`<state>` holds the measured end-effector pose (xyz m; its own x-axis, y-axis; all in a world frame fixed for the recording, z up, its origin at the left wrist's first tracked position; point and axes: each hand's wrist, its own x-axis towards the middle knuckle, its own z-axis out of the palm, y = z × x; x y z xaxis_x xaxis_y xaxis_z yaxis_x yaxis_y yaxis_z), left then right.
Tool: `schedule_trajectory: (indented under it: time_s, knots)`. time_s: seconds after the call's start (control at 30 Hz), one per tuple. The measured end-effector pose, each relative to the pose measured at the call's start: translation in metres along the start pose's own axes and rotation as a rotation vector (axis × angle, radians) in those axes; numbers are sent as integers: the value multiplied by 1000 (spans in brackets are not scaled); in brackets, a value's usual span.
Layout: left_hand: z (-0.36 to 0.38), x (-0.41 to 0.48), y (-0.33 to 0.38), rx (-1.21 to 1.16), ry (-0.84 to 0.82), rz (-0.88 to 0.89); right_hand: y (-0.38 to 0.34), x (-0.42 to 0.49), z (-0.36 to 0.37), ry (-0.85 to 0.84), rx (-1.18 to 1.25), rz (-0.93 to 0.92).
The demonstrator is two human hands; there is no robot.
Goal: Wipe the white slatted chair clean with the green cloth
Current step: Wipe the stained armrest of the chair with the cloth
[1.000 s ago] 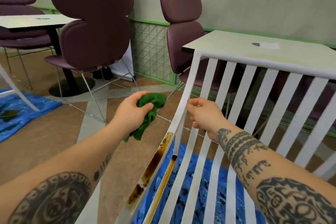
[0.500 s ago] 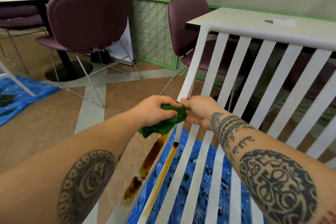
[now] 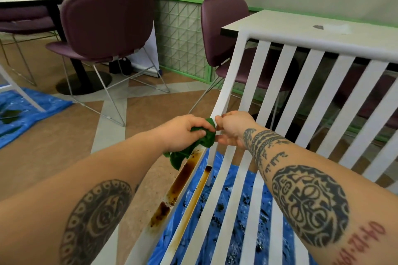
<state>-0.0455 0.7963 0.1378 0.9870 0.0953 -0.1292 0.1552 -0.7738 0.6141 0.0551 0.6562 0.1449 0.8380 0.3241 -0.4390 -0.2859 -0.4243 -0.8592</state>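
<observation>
Cloth (image 3: 205, 139), one green bunch, lay against the left post of the single white chair (image 3: 228, 84), where backrest meets seat. The left hand (image 3: 185, 130) gripped it, fingers curled round the wad, a loose tail hanging down just outside that post. The right hand (image 3: 233, 128) met it from the chair's inner side, fingers bent and fingertips touching the cloth at the post; whether they pinched cloth or post could not be told. Two brown stains (image 3: 179, 180) ran along the chair's seat below the cloth, one on the outer rail and one on the slat beside it. One blue sheet (image 3: 204, 217) showed through the seat slats, and a second (image 3: 28, 109) lay well left of the chair. Two tables (image 3: 301, 26) stood beyond it, one directly behind the backrest, with three purple chairs (image 3: 107, 17) in plain sight.
</observation>
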Motion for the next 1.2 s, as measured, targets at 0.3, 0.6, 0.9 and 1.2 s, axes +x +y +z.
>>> schedule_trajectory:
  time_s: [0.3, 0.6, 0.9, 1.2]
  knots:
    - [7, -30, -12, -196, -24, -114, 9, -13, 8, 68, 23, 11]
    - [15, -43, 0, -125, 100, -109, 77, -73, 37, -95, 359, 111]
    - [13, -81, -11, -14, 44, -169, 84, -100, 51, 18, 260, -102]
    - [2, -102, 3, 70, 126, -175, 87, -119, 31, 103, 93, -241]
